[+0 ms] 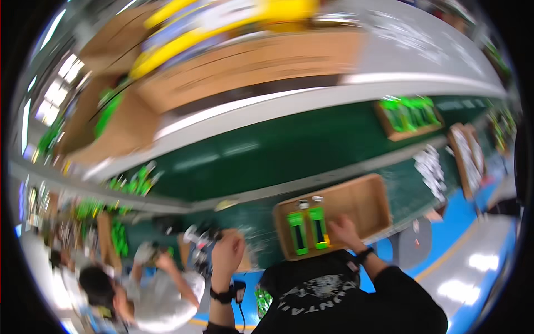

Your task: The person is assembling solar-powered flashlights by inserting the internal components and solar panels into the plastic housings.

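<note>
Blurred throughout. Right hand [344, 231] loosely open, resting on cardboard tray [364, 199] beside two green devices [307, 229] at five o'clock on green counter [289, 146]. Left hand [228, 251] raised, curled; grip unclear. Probably light, rigid, slippery plastic; best pinched along long edges.

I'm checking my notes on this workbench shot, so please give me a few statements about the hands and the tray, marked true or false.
1. The right hand rests at the cardboard tray. True.
2. The tray holds two green devices side by side. True.
3. The green devices fill the whole tray. False: they sit at its left end; the rest is bare.
4. The left hand is inside the tray. False: it is raised left of it, apart from it.
5. Both wrists are bare. False: each wears a dark band.
</note>
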Demonstrator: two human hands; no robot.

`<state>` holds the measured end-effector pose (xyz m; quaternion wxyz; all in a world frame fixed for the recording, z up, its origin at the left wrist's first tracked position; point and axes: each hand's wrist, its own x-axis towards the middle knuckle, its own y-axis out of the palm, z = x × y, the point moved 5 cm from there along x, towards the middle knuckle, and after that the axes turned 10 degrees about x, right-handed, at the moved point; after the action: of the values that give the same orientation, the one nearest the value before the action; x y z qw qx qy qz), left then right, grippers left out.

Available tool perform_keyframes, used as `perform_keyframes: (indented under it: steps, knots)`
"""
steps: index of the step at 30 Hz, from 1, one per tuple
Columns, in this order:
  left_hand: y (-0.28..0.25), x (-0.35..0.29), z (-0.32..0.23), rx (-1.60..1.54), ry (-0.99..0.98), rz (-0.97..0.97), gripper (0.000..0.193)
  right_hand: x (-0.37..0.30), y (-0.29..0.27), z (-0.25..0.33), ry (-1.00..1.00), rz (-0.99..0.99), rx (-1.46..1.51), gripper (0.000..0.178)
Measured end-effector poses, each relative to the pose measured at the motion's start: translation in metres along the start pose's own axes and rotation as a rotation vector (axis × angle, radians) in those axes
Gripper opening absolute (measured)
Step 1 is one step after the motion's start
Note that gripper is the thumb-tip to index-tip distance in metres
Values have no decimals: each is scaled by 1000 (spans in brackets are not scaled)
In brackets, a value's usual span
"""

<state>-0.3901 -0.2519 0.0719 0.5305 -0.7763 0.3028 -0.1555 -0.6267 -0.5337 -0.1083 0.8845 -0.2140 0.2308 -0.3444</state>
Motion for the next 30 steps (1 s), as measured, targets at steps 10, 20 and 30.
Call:
perform_keyframes:
  steps: [10, 20, 30]
  knots:
    - [-163, 44, 316, 499, -846, 11, 28, 21, 3, -37, 149, 207, 430, 26]
    - [-130, 161, 509, 506, -640, -158, 36, 33, 16, 177, -323, 222, 152, 24]
    - [-85, 229, 596, 798, -608, -208, 22, 6, 120, 282, -83, 495, -162, 33]
